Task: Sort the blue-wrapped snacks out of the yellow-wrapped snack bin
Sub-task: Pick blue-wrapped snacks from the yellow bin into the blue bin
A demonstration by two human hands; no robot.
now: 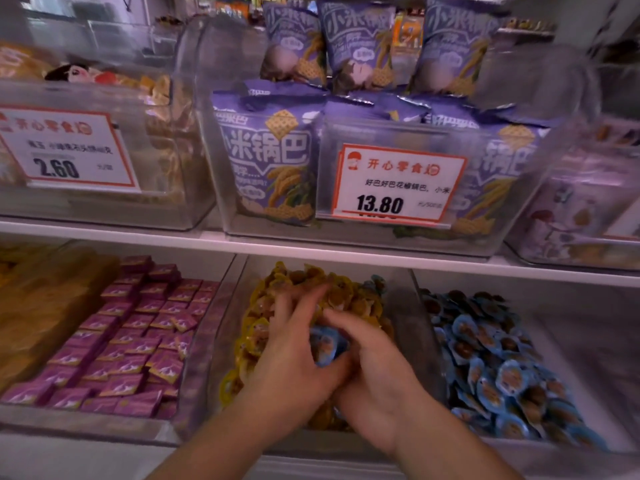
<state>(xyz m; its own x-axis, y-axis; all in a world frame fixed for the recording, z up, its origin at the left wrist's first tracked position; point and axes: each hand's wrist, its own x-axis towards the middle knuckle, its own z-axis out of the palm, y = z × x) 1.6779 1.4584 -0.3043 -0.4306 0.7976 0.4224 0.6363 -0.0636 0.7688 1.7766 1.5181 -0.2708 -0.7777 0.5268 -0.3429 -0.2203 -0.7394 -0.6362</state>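
From the head view, we have both hands down in the clear yellow-wrapped snack bin (398, 306), left hand (294, 351) and right hand (374, 362) pressed close together over the yellow pile, and between them we hold a small clutch of blue-wrapped snacks (325, 344), fingers of both hands curled around it. Just to the right sits the bin of blue snacks (491, 368), to the left the purple packets (131, 337), and above us the shelf with the 13.80 price tag (398, 183).
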